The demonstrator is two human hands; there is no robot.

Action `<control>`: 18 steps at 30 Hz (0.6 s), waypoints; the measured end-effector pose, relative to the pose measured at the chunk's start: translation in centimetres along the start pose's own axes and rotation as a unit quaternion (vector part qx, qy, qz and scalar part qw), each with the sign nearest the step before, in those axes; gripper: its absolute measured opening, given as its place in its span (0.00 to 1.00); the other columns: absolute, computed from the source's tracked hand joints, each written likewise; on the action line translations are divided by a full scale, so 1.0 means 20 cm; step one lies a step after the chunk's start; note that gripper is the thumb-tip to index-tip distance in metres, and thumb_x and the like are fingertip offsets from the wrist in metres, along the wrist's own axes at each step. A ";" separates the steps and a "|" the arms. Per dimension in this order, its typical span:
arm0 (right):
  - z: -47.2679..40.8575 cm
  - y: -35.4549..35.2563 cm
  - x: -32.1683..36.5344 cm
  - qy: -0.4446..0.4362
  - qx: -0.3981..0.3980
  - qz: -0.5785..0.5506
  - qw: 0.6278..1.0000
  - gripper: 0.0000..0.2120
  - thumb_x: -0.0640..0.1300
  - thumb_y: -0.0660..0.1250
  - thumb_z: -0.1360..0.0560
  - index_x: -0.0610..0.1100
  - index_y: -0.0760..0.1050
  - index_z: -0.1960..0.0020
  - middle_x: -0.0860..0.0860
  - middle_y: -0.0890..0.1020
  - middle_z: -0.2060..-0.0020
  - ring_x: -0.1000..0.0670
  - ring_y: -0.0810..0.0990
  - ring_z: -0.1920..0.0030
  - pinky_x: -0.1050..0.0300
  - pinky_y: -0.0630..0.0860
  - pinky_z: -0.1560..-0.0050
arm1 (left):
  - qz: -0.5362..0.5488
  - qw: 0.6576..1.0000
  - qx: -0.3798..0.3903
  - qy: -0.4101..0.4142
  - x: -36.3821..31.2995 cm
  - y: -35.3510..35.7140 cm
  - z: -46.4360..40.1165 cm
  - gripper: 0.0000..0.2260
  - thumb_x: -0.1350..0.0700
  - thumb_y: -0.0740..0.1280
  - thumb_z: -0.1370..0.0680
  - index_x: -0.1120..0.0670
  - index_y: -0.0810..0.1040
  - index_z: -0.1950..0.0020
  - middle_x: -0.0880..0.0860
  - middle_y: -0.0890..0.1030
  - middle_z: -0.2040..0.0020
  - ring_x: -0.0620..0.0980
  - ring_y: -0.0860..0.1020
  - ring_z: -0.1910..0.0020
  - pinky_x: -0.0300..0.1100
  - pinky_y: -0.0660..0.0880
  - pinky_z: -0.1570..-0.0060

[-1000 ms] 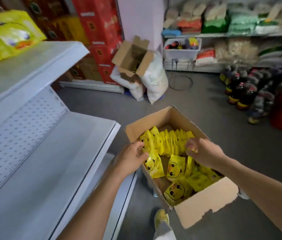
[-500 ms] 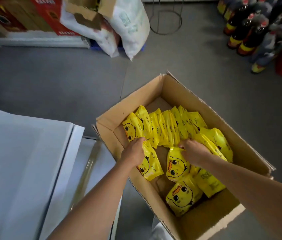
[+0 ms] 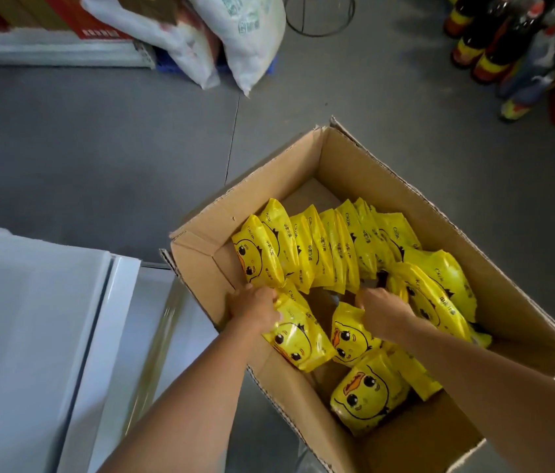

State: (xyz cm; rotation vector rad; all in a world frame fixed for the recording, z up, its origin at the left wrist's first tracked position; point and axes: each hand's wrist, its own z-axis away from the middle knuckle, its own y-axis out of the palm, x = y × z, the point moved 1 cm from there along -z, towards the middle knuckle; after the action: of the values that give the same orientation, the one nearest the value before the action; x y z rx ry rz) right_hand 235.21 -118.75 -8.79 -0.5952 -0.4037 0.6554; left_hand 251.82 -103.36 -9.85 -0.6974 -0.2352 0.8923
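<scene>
Two bare hands are reaching down into an open cardboard box (image 3: 364, 165) that is sitting on the grey floor (image 3: 98, 148). The left hand (image 3: 255, 307) is pinching the top edge of a yellow duck-face packet (image 3: 298, 339), which is lying just beneath it near the box's left wall. The right hand (image 3: 383, 310) is curling its fingers round the top of a second packet (image 3: 351, 334), directly below its knuckles. More yellow packets (image 3: 323, 250) are standing in a row behind both hands. A white shelf (image 3: 30, 336) is jutting in just beside the box on the left. White sacks (image 3: 248, 39) and dark bottles (image 3: 487, 52) are resting on the floor further off.
</scene>
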 end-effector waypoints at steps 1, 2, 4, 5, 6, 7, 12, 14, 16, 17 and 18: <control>0.02 0.00 0.00 -0.002 -0.010 -0.013 1.000 0.12 0.37 0.64 0.23 0.44 0.75 0.40 0.48 0.80 0.47 0.49 0.79 0.47 0.57 0.78 0.51 | -0.005 1.000 -0.006 0.014 -0.01 0.01 0.01 0.17 0.46 0.68 0.24 0.49 0.76 0.37 0.54 0.74 0.34 0.54 0.67 0.30 0.49 0.64 0.34; 0.05 0.00 0.00 -0.009 -0.022 -0.033 0.999 0.10 0.42 0.65 0.22 0.46 0.75 0.41 0.49 0.80 0.48 0.50 0.79 0.49 0.57 0.77 0.52 | -0.008 0.999 -0.012 0.034 -0.02 0.01 0.04 0.15 0.46 0.68 0.24 0.51 0.78 0.40 0.54 0.74 0.33 0.55 0.65 0.29 0.48 0.63 0.34; 0.11 -0.01 -0.02 -0.028 -0.034 -0.109 0.993 0.07 0.47 0.65 0.22 0.47 0.76 0.45 0.50 0.80 0.53 0.53 0.77 0.57 0.58 0.73 0.58 | 0.002 0.996 -0.028 0.080 -0.05 0.03 0.11 0.15 0.47 0.64 0.21 0.57 0.77 0.42 0.55 0.74 0.35 0.55 0.64 0.29 0.48 0.62 0.35; 0.15 -0.03 -0.03 -0.039 -0.035 -0.168 0.984 0.05 0.47 0.65 0.21 0.46 0.76 0.49 0.50 0.79 0.57 0.53 0.76 0.61 0.60 0.71 0.61 | 0.025 0.995 -0.032 0.093 -0.06 0.03 0.16 0.15 0.48 0.62 0.20 0.59 0.75 0.44 0.56 0.74 0.38 0.57 0.66 0.31 0.48 0.63 0.37; 0.20 -0.07 -0.04 -0.043 -0.036 -0.237 0.970 0.05 0.46 0.65 0.21 0.45 0.75 0.51 0.49 0.79 0.60 0.51 0.76 0.64 0.60 0.69 0.63 | 0.070 0.993 -0.033 0.092 -0.07 0.03 0.20 0.14 0.49 0.61 0.19 0.60 0.73 0.45 0.58 0.74 0.40 0.58 0.69 0.35 0.48 0.65 0.40; 0.25 -0.11 -0.05 -0.045 -0.040 -0.303 0.951 0.06 0.45 0.65 0.22 0.42 0.76 0.52 0.47 0.78 0.61 0.48 0.76 0.64 0.58 0.69 0.64 | 0.116 0.989 -0.034 0.086 -0.08 0.01 0.26 0.14 0.50 0.59 0.18 0.61 0.72 0.44 0.59 0.74 0.41 0.60 0.71 0.38 0.48 0.66 0.42; 0.48 -0.37 -0.07 -0.079 -0.095 -0.444 0.887 0.20 0.44 0.67 0.23 0.31 0.72 0.37 0.34 0.77 0.41 0.35 0.75 0.39 0.42 0.72 0.41 | 0.400 0.907 -0.130 0.029 -0.08 -0.09 0.60 0.15 0.50 0.59 0.19 0.57 0.73 0.36 0.61 0.79 0.44 0.55 0.76 0.48 0.42 0.74 0.46; 0.59 -0.46 -0.06 -0.107 -0.086 -0.477 0.868 0.18 0.46 0.69 0.25 0.39 0.76 0.38 0.48 0.80 0.47 0.48 0.76 0.42 0.54 0.69 0.43 | 0.535 0.825 -0.183 -0.006 -0.10 -0.15 0.77 0.04 0.54 0.61 0.19 0.52 0.75 0.48 0.56 0.79 0.53 0.48 0.75 0.58 0.32 0.72 0.61; 0.70 -0.54 -0.05 -0.149 -0.068 -0.466 0.870 0.13 0.50 0.71 0.28 0.44 0.80 0.48 0.50 0.79 0.57 0.51 0.75 0.51 0.57 0.69 0.49 | 0.589 0.779 -0.212 -0.040 -0.13 -0.21 0.93 0.03 0.53 0.61 0.19 0.49 0.73 0.51 0.51 0.76 0.54 0.41 0.73 0.60 0.31 0.69 0.65; 0.76 -0.58 -0.04 -0.166 -0.062 -0.447 0.877 0.13 0.51 0.71 0.29 0.43 0.81 0.51 0.50 0.80 0.59 0.52 0.76 0.54 0.59 0.70 0.53 | 0.603 0.765 -0.223 -0.039 -0.15 -0.23 1.01 0.03 0.52 0.61 0.19 0.47 0.73 0.50 0.51 0.76 0.52 0.39 0.73 0.58 0.30 0.69 0.62; 0.81 -0.60 -0.02 -0.180 -0.057 -0.425 0.885 0.12 0.51 0.72 0.29 0.43 0.81 0.52 0.51 0.80 0.59 0.53 0.77 0.56 0.61 0.70 0.56 | 0.619 0.750 -0.233 -0.031 -0.18 -0.25 1.08 0.03 0.52 0.60 0.18 0.46 0.73 0.48 0.51 0.77 0.49 0.39 0.73 0.56 0.32 0.70 0.59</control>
State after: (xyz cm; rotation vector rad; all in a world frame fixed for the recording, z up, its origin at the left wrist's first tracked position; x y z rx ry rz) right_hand 231.73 -120.56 11.09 -0.3448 -0.9847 -0.1186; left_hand 242.70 -98.32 10.14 -1.3306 -0.0109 2.1877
